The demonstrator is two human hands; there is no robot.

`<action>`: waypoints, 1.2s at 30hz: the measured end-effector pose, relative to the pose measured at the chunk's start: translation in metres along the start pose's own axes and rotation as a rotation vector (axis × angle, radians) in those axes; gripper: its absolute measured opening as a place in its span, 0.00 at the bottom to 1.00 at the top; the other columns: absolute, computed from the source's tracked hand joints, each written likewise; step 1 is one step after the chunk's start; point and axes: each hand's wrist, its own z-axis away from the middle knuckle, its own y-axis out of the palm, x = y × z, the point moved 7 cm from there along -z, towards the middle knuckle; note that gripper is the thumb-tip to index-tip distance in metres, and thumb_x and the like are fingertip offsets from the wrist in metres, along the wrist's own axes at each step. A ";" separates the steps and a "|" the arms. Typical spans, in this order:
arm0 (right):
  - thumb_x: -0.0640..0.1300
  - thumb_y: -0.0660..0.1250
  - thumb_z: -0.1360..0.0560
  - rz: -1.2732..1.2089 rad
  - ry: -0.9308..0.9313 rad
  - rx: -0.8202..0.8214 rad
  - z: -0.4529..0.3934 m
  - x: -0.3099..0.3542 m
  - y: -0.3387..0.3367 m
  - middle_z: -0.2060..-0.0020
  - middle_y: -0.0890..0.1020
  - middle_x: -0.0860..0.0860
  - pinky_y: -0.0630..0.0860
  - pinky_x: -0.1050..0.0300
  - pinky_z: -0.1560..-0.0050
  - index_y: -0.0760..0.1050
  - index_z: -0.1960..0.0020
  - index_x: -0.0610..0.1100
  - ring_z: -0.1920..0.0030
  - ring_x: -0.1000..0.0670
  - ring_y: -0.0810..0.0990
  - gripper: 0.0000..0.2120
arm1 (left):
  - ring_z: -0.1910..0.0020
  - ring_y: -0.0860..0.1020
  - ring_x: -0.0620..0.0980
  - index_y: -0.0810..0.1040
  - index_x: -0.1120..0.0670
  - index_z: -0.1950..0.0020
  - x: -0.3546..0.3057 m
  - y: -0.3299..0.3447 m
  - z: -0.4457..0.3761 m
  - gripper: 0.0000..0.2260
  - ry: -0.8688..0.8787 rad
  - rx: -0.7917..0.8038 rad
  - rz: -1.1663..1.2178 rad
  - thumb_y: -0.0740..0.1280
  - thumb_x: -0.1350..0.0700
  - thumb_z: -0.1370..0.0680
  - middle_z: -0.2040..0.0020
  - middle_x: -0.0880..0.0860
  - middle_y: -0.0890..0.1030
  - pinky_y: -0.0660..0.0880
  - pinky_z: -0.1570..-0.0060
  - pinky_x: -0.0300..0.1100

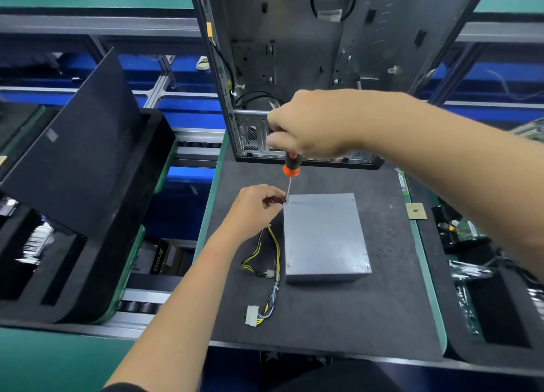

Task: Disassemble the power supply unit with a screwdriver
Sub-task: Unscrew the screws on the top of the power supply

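Observation:
A grey metal power supply unit lies flat on the black mat, screws showing at its corners. A bundle of yellow, black and blue cables with white plugs trails from its left side. My right hand grips the black-and-orange handle of a screwdriver, held upright with its tip on the unit's far left corner. My left hand sits at that same corner, its fingertips pinched around the shaft near the tip.
An open, empty computer case stands at the far end of the black mat. A small chip lies right of the unit. Black foam trays sit on the left, and circuit boards on the right.

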 end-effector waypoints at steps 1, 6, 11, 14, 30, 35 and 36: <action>0.53 0.58 0.20 -0.040 -0.018 -0.002 0.000 0.000 0.001 0.66 0.83 0.50 0.68 0.57 0.69 0.71 0.53 0.45 0.69 0.50 0.80 0.12 | 0.64 0.75 0.37 0.84 0.51 0.50 -0.001 0.000 0.000 0.09 0.005 0.009 -0.012 0.68 0.62 0.26 0.54 0.46 0.83 0.69 0.60 0.23; 0.41 0.71 0.31 -0.154 -0.075 -0.025 0.009 0.000 -0.005 0.63 0.78 0.58 0.68 0.60 0.65 0.75 0.52 0.49 0.63 0.61 0.72 0.10 | 0.66 0.73 0.33 0.84 0.53 0.50 -0.005 0.000 0.000 0.09 0.039 0.019 -0.033 0.68 0.63 0.26 0.55 0.47 0.81 0.67 0.62 0.22; 0.46 0.69 0.27 -0.167 -0.034 -0.054 0.013 -0.010 -0.006 0.65 0.79 0.58 0.71 0.56 0.63 0.78 0.56 0.48 0.65 0.59 0.73 0.02 | 0.65 0.73 0.34 0.83 0.53 0.50 -0.006 0.000 -0.001 0.08 0.056 0.025 -0.075 0.67 0.62 0.25 0.56 0.47 0.80 0.67 0.63 0.22; 0.45 0.66 0.25 -0.142 -0.029 -0.069 0.012 -0.011 -0.004 0.62 0.80 0.58 0.72 0.56 0.63 0.77 0.54 0.46 0.63 0.59 0.73 0.03 | 0.63 0.75 0.36 0.84 0.50 0.51 -0.003 0.000 -0.003 0.07 0.035 0.020 -0.045 0.68 0.59 0.24 0.56 0.45 0.81 0.69 0.62 0.23; 0.45 0.72 0.33 -0.185 0.020 -0.172 0.016 -0.023 -0.014 0.69 0.74 0.58 0.67 0.59 0.68 0.77 0.57 0.46 0.65 0.57 0.73 0.06 | 0.56 0.79 0.45 0.85 0.55 0.48 -0.012 0.002 0.004 0.11 0.324 -0.054 -0.267 0.67 0.65 0.26 0.55 0.48 0.84 0.74 0.55 0.35; 0.45 0.72 0.33 -0.185 0.009 -0.172 0.009 -0.019 -0.007 0.68 0.75 0.58 0.69 0.58 0.68 0.76 0.57 0.46 0.65 0.58 0.73 0.07 | 0.58 0.79 0.38 0.85 0.51 0.53 0.005 -0.005 0.003 0.08 0.058 -0.130 0.026 0.68 0.61 0.26 0.58 0.42 0.83 0.73 0.58 0.26; 0.45 0.72 0.33 -0.184 0.008 -0.168 0.008 -0.019 -0.005 0.67 0.75 0.58 0.70 0.57 0.67 0.76 0.57 0.46 0.64 0.58 0.73 0.07 | 0.60 0.79 0.39 0.85 0.51 0.53 0.007 -0.004 0.003 0.07 0.015 -0.142 0.076 0.69 0.60 0.26 0.59 0.42 0.83 0.75 0.59 0.28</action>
